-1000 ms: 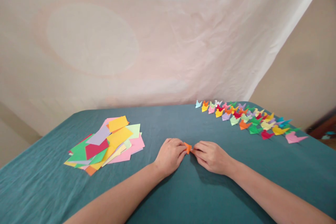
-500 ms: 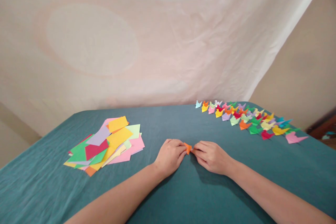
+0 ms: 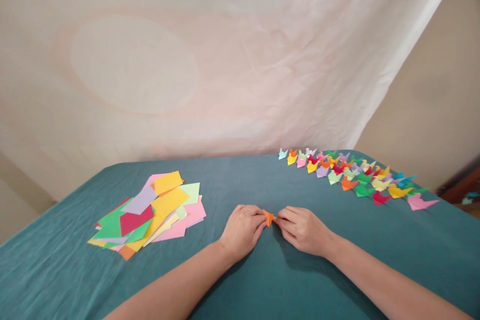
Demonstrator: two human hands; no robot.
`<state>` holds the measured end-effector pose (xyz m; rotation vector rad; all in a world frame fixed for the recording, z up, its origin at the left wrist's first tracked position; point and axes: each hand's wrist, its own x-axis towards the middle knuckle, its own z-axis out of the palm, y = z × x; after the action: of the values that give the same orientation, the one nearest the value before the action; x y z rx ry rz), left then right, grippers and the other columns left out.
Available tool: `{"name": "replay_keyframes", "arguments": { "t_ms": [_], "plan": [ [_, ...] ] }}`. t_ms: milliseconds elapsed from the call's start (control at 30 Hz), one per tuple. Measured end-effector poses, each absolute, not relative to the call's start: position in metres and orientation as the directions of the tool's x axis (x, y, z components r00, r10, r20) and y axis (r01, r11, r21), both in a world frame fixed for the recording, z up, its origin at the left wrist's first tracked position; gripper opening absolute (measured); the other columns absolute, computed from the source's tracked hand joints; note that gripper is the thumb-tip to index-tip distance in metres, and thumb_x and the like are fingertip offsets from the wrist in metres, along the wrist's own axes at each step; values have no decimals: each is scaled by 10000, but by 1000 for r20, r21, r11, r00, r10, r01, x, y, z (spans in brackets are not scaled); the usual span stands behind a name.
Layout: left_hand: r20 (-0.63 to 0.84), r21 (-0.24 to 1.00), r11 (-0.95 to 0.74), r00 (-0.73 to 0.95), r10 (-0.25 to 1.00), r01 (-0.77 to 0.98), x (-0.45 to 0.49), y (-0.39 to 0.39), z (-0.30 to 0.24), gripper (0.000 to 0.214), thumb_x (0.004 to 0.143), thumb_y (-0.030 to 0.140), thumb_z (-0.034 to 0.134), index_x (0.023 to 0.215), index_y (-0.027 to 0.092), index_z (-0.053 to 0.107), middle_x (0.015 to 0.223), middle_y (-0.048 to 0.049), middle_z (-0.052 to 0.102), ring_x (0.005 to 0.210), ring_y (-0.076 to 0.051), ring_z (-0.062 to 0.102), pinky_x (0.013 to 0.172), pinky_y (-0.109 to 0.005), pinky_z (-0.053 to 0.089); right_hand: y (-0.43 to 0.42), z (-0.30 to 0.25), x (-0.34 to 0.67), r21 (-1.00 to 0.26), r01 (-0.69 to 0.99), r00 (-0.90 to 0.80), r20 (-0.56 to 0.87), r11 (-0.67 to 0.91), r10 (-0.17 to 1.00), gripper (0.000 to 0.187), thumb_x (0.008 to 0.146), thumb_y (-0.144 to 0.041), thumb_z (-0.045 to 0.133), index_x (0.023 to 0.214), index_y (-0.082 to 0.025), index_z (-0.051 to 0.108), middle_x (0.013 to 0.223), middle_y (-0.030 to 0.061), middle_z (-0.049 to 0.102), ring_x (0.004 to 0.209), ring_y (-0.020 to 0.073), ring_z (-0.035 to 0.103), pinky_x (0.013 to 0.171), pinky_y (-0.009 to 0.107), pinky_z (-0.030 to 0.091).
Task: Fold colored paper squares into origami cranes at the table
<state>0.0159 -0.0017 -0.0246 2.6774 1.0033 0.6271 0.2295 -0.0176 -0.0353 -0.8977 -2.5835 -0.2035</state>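
Between my two hands is a small folded piece of orange paper [image 3: 268,218], held just above or on the green-blue cloth. My left hand [image 3: 243,227] pinches its left side between thumb and fingers. From the other side, my right hand [image 3: 300,229] has its fingertips closed on the paper's right edge. Both hands cover part of the paper, so its full shape is hidden.
A loose pile of coloured paper sheets [image 3: 172,201] lies at the left. Rows of small folded paper birds [image 3: 349,183] stand at the right, back to the table's far edge. A pale curtain [image 3: 225,60] hangs behind the cloth-covered table [image 3: 232,175].
The whole view has shifted slightly, so everything on the table sits a little lower. Both hands keep their pinch on the orange paper, with hardly any movement.
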Motion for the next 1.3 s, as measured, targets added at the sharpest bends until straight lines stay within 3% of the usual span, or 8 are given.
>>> {"name": "replay_keyframes", "arguments": {
  "t_ms": [1300],
  "plan": [
    [306,279,-747,681,665,604,16,-2,-27,214,908,230,452,1011,222,640,1011,-28,634,939,-174,566,825,-302,428,-15,-37,232,129,625,-732,438,770,521,228,886,-128,409,932,-117,632,813,88,593,752,173,540,693,294,462]
  ]
}}
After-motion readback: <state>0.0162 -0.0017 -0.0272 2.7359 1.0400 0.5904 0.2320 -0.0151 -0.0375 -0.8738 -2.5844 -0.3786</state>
